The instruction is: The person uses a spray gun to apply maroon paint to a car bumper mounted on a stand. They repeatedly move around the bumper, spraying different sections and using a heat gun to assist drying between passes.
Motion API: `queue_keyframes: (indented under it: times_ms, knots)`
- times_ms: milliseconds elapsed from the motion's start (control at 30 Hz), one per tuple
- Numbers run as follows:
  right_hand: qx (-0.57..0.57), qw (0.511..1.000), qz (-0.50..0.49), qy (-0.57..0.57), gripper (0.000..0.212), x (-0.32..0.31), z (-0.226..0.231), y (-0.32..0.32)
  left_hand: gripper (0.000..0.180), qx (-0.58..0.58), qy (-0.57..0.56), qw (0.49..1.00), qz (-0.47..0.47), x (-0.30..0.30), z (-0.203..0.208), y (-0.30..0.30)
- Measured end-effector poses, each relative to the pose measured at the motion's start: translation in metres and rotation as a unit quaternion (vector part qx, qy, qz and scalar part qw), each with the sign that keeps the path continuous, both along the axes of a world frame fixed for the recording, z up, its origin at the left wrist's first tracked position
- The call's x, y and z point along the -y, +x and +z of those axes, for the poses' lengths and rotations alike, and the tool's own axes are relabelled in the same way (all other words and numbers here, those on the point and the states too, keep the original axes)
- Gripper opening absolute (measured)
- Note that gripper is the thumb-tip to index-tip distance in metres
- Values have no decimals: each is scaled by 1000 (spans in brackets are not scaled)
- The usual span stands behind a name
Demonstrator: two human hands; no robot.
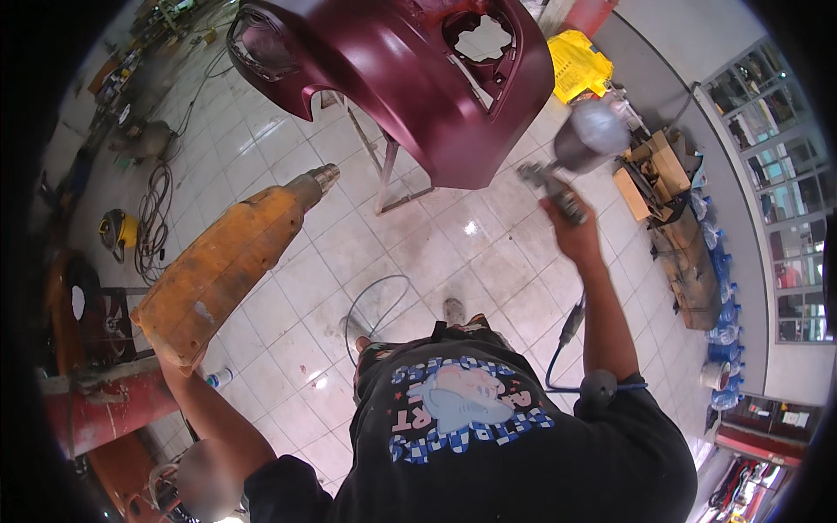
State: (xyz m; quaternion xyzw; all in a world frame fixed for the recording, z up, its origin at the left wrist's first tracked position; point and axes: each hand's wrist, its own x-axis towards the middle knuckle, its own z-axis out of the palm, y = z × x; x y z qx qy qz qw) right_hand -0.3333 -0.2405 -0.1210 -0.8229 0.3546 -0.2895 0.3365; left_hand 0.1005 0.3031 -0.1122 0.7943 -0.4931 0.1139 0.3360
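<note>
Gripping the grey spray gun (558,196), my right hand (574,231) is closed around its handle, and the gun's rounded cup (593,138), slightly blurred, sits above it. My left hand (181,368) holds up a worn orange heat gun (222,261) from its rear end; the tool's body hides my fingers. Its metal nozzle (325,179) points up and to the right. A blue hose (551,366) loops beside my right forearm. Ahead of me, between and beyond both tools and touching neither, a glossy maroon bumper (410,70) rests on a metal stand (386,179) on the tiled floor (471,231). Farther right lie a yellow bag (580,65), an open cardboard box (658,170) and blue bottles (725,331) along the wall; to the left, a coiled cable (155,209).
</note>
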Motion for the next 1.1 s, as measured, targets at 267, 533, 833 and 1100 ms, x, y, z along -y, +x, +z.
queue_keyframes:
  times_ms: [267, 533, 833, 1100]
  knots:
    - [19, 987, -138, -85, 54, -76, 50, 75, 72, -142, -98, 985, -9, -42, -30, 137]
    - [-85, 972, -107, 189, 43, -170, 47, 141, 68, -295, -161, 940, -56, -20, 2, 187]
    - [-4, 975, -215, -54, 41, -112, 91, 163, 59, -633, -332, 695, -78, 17, 4, 233]
    - [-21, 981, -191, -9, 50, -140, 79, 217, 66, -15, -59, 996, -62, 18, 1, 320]
